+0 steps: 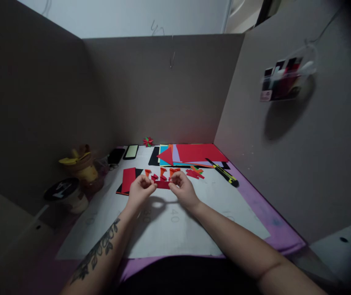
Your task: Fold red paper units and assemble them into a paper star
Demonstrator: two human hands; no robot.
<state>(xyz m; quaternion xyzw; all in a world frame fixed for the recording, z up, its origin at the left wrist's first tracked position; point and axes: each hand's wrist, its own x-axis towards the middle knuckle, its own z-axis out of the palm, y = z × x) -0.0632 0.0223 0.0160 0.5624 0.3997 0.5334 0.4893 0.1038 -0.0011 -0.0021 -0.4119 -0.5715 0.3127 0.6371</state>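
A small red paper strip point(163, 185) is stretched level between my two hands, above the white sheet. My left hand point(142, 190) pinches its left end between thumb and fingertips. At the right end, my right hand point(184, 189) has the same kind of pinch. Just beyond the strip lie several small folded orange pieces point(163, 171) and small folded red pieces point(155, 177). Red paper strips point(194, 173) with some green and orange ones are heaped to the right of them. Left of my left hand lies a red paper rectangle point(128, 179) over black paper.
Colored paper sheets point(198, 153) lie at the back, with a yellow-black cutter point(224, 174) at their right. A phone point(131, 152) and a red-green paper star point(148, 141) are at the back left. A pot point(78, 168) and a lidded tub point(67, 196) stand left.
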